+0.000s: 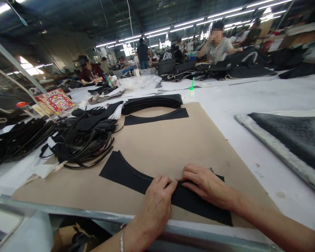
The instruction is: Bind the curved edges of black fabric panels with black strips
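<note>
A black curved fabric piece (131, 176) lies on a brown paper sheet (157, 143) near the table's front edge. Its concave upper edge looks folded over, with a narrow strip along the left part. My left hand (160, 196) pinches this edge near the middle, thumb and fingers pressed together. Close beside it, my right hand (202, 182) has its fingers bent down on the same edge, covering part of the right half. A second curved black piece (157, 118) lies farther back, before a stack of similar black pieces (152, 102).
A heap of black strips (86, 136) sits to the left, with more stacked black pieces (21, 140) beyond. At right is a board with a dark, worn top (291, 140). A green upright item (191, 84) stands farther back. Co-workers (217, 43) handle black material across the table.
</note>
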`<act>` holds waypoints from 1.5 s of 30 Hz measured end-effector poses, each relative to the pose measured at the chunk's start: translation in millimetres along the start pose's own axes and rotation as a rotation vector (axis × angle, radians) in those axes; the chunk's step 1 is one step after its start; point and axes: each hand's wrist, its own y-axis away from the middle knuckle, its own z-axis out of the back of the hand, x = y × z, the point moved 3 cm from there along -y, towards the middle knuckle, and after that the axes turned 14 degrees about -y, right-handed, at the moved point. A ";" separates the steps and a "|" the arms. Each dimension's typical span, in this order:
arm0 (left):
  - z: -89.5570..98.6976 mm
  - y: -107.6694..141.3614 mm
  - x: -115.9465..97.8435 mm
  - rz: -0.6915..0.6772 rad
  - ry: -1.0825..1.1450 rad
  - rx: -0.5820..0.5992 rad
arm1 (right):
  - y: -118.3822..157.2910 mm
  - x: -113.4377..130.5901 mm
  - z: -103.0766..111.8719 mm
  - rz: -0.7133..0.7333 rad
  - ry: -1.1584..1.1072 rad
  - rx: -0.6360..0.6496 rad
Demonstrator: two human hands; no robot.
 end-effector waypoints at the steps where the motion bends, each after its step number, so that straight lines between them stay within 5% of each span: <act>1: -0.5 0.7 -0.3 -0.010 -0.017 0.008 | 1.8 -1.1 1.8 0.003 0.000 0.005; 29: -15.3 -12.1 -23.2 -0.186 -0.155 -0.021 | 35.3 -22.3 28.2 0.166 0.064 0.038; 45: -12.4 -37.0 -44.3 -0.035 0.078 0.042 | 42.2 -32.6 47.4 0.115 0.090 0.006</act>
